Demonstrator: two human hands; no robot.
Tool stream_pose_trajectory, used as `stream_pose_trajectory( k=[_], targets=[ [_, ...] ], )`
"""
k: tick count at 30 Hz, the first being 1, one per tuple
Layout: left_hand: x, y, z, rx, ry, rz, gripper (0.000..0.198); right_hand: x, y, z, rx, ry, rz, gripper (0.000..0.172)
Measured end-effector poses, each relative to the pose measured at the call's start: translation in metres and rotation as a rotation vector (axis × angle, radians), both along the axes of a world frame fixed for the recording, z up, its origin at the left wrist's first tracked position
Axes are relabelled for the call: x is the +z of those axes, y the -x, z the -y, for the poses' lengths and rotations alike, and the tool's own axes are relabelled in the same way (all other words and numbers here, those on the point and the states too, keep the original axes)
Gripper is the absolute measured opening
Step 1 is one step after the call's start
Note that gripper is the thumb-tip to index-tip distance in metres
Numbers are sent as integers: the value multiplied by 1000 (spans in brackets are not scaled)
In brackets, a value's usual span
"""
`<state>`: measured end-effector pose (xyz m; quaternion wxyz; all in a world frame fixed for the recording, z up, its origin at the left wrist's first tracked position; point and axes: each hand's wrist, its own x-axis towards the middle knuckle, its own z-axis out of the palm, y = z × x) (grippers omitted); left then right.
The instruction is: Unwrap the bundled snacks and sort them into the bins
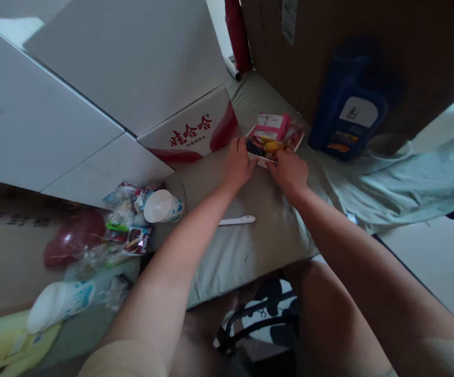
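A shallow white tray [263, 162] holds small wrapped packets and a pink package [273, 125]; it sits at the far part of the cloth-covered surface. My left hand [241, 163] grips the tray's near left corner, thumb at the front and fingers along the side. At the near right part of the rim, my right hand [290, 170] has its thumb against the front wall and its fingers curled over the edge. Its fingertips are partly hidden among the packets. Closer to me lies a white plastic stick-like tool [237, 220], touched by neither hand.
White cartons [188, 137] with red print stand left of the tray. A blue jug [344, 115] leans by a brown box [282, 63] at right. Paper cups [163, 206] and a heap of wrappers [123, 214] lie at left. Below the front edge is a dark-framed stool [264, 314].
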<state>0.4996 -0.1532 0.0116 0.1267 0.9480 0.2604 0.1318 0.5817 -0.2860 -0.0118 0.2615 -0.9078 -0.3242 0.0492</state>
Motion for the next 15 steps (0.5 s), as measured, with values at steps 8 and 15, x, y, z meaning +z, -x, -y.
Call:
stream_pose_trajectory(
  k=[8,15],
  targets=[
    [-51,-17,-31,72,34,-120,39,1,-84,-99,71,95,151,40],
    [-62,-7,-26,-1,-46,-73,37,-13,-121,-191,250,27,142,56]
  ],
)
